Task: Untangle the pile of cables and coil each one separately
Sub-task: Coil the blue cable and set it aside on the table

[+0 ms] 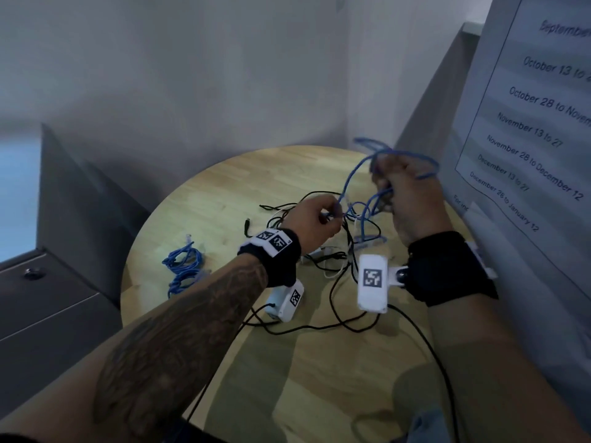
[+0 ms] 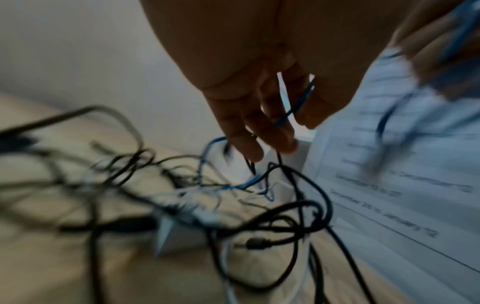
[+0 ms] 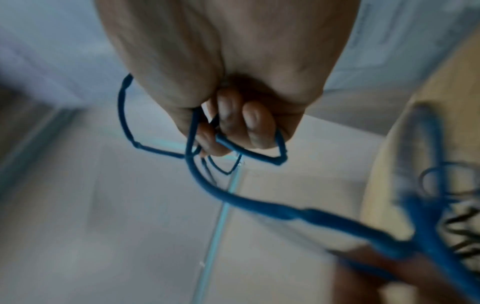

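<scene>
Round wooden table (image 1: 204, 199) under both hands, right hand (image 1: 403, 187) gripping blue cable (image 1: 353, 174) loops, left hand (image 1: 315, 219) pinching its slack above black cables (image 1: 339, 260); might snag, tugging those along

**Dates on a printed sheet**

A paper sheet (image 1: 540, 129) at the right bears a list of date ranges: "October 13 to", "October 28 to Novem", "November 13 to 27", "November 28 to December 12", "December 13 to 27", "December 28 to January 12". Its top line is cut off, beginning "Septembe".
</scene>
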`<control>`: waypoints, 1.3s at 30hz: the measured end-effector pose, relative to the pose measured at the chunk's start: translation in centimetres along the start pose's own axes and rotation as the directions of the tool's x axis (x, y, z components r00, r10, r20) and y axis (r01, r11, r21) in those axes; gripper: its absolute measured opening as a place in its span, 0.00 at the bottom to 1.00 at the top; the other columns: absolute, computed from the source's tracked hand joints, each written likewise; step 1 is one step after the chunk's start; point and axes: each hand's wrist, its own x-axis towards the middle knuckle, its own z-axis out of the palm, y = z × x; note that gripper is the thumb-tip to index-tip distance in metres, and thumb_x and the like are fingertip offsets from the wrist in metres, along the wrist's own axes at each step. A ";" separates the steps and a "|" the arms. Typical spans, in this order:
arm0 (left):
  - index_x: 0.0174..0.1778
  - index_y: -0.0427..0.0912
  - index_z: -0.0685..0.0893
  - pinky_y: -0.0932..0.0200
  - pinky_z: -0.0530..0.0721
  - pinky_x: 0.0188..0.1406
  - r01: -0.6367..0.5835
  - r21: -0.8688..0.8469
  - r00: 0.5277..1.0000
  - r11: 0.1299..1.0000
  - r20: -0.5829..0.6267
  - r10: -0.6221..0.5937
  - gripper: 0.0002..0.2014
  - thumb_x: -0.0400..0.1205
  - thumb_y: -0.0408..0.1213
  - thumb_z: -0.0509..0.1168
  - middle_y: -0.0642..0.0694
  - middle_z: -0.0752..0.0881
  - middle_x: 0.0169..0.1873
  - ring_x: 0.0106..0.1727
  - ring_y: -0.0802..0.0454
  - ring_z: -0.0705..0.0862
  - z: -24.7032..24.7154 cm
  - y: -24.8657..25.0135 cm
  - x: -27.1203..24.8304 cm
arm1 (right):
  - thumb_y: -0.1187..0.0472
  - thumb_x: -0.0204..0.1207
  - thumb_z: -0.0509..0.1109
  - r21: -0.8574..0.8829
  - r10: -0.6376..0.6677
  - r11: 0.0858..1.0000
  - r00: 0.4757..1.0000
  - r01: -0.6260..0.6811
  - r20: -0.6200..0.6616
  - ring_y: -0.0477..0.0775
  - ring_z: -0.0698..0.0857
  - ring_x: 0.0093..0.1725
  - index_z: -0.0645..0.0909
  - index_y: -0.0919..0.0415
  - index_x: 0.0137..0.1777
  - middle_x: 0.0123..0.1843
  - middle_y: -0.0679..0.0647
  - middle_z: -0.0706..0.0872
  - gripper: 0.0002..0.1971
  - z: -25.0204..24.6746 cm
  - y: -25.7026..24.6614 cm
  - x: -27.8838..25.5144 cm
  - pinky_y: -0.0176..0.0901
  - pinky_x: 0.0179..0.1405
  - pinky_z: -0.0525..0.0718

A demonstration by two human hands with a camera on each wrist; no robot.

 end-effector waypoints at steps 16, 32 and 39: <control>0.53 0.39 0.91 0.58 0.83 0.41 -0.095 -0.041 0.991 0.995 -0.100 0.090 0.11 0.84 0.30 0.62 0.48 0.89 0.36 0.37 0.55 0.84 -1.9 3.6 1.6 | 0.53 0.79 0.76 -0.326 0.021 0.945 0.997 0.007 0.080 0.39 0.79 0.33 0.89 0.56 0.50 0.37 0.46 0.84 0.07 0.7 1.9 -1.2 0.33 0.33 0.75; 0.41 0.51 0.80 0.51 0.85 0.38 0.078 -0.263 0.995 0.962 -0.035 -0.090 0.12 0.78 0.26 0.68 0.46 0.85 0.45 0.38 0.50 0.84 -0.1 2.8 1.1 | 0.59 0.83 0.70 -0.308 -0.202 0.932 0.979 0.189 -0.008 0.41 0.69 0.27 0.82 0.67 0.38 0.23 0.41 0.75 0.14 0.0 0.8 -1.7 0.33 0.30 0.69; 0.50 0.46 0.76 0.57 0.83 0.47 0.104 0.026 0.984 0.994 0.144 -0.107 0.08 0.80 0.33 0.69 0.50 0.85 0.46 0.43 0.51 0.83 1.5 -0.5 1.3 | 0.55 0.72 0.71 0.226 -0.059 0.972 0.997 0.068 -0.046 0.44 0.64 0.23 0.81 0.50 0.23 0.24 0.44 0.74 0.15 0.5 -1.4 -1.6 0.36 0.21 0.60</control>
